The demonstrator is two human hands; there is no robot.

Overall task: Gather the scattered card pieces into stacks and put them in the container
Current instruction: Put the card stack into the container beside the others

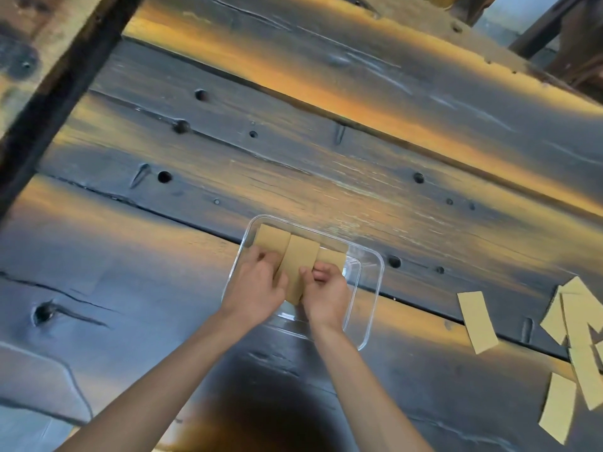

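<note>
Seating: stack placement was the step in hand, judged from both hands being down inside the container [372,308].
Table: dark worn planks [130,288], bare to the left of the container, plenty of room there.
Left hand [254,285]: fingers curled against the left edge of the middle stack [300,259]; pressing or pinching, could not tell which.
Stacks: three tan stacks stood side by side in the container's far-left part, left stack [272,238], middle one, right stack [332,257] partly hidden.
Right hand [326,288]: fingers closed loosely on the middle stack's near right edge, thumb on top.
Container: clear, rounded corners, right half looked free of cards; near wall sat just under both wrists.
Loose pieces [478,321]: several still lay scattered at the right edge of view, well apart from the container, some overlapping.
Progress: roughly midway, my estimate.
Next: let go, lift wrists clear of the near rim, reach right, square the loose pieces into another stack.
Risk: overlapped pieces near the frame edge might run out of view.
</note>
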